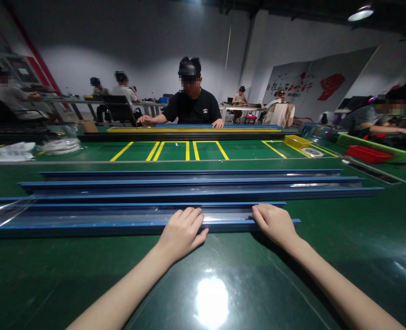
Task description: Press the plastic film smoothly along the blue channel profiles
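Observation:
The nearest long blue channel (96, 227) lies lengthwise across the green table, with raised edges along both sides and a shiny, film-like surface inside. My left hand (182, 231) is closed over its near edge, fingers bent into the trough and the thumb on the front side. Close to the channel's right end, my right hand (275, 222) has its fingers curled on the rail; its fingertips are partly hidden. Loose clear film (13, 211) crosses the channel at the left. Just beyond it lie more blue channels (196, 189), parallel to it.
Across the green table (326, 256), a person (196, 105) in black sits behind black and yellow strips (189, 133). Yellow tape lines mark the far tabletop. A yellow tray (297, 141), a red tray (368, 154) and a green tray (402, 156) stand right; wrapped coils (61, 145) lie left.

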Demonstrator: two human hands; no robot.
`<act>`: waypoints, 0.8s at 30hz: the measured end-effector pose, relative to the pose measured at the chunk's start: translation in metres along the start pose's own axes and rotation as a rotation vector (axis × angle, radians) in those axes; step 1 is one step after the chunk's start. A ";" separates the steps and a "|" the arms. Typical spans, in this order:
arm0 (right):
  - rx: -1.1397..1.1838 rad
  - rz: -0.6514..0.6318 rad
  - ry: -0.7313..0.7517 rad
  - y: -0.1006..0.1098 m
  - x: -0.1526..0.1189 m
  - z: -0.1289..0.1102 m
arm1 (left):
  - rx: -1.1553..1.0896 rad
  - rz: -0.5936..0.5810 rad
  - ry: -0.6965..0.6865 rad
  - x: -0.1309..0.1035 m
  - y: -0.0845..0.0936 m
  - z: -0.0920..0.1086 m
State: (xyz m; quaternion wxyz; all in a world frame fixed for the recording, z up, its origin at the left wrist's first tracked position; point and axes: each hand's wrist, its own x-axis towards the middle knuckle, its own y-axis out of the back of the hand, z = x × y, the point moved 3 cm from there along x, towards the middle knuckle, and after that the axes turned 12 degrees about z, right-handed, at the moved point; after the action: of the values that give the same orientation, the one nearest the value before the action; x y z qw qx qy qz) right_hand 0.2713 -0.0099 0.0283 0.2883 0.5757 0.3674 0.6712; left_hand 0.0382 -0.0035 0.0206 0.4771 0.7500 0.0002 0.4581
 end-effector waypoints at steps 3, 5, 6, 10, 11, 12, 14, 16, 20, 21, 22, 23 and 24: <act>0.004 0.008 0.000 0.000 0.000 0.000 | -0.002 0.011 -0.004 0.000 0.000 0.000; 0.005 0.006 0.000 0.000 0.000 0.000 | -0.004 0.024 -0.007 0.000 -0.001 0.000; 0.003 0.002 -0.002 0.000 0.000 0.000 | -0.005 0.029 -0.007 0.000 -0.001 0.000; -0.005 -0.018 -0.008 -0.001 -0.001 0.001 | -0.009 0.036 -0.014 0.001 -0.002 0.000; -0.006 -0.021 -0.008 -0.001 -0.001 0.001 | -0.010 0.038 -0.016 0.001 -0.001 0.000; -0.005 -0.021 -0.007 -0.001 0.000 0.001 | -0.009 0.040 -0.017 0.001 -0.001 0.000; -0.001 -0.019 -0.004 -0.001 0.000 0.001 | -0.009 0.042 -0.017 0.001 0.000 0.000; -0.001 -0.015 -0.003 -0.001 0.000 0.001 | -0.009 0.039 -0.015 0.001 0.000 0.000; 0.002 -0.004 0.000 -0.001 -0.001 0.001 | -0.003 0.033 -0.013 0.000 0.000 0.000; 0.005 -0.001 0.001 -0.001 -0.001 0.001 | -0.001 0.031 -0.015 0.000 -0.001 0.000; 0.005 0.001 0.001 -0.001 -0.001 0.001 | 0.001 0.030 -0.017 0.001 -0.001 0.000; 0.004 0.001 0.000 -0.001 -0.001 0.001 | 0.003 0.029 -0.019 0.001 -0.001 0.000; 0.001 -0.002 -0.002 -0.001 -0.001 0.001 | 0.007 0.029 -0.020 0.001 -0.001 0.000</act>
State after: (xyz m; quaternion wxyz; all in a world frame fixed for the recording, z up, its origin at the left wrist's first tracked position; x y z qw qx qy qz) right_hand 0.2723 -0.0098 0.0272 0.2891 0.5759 0.3681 0.6703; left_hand 0.0391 -0.0029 0.0208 0.4678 0.7561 -0.0141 0.4574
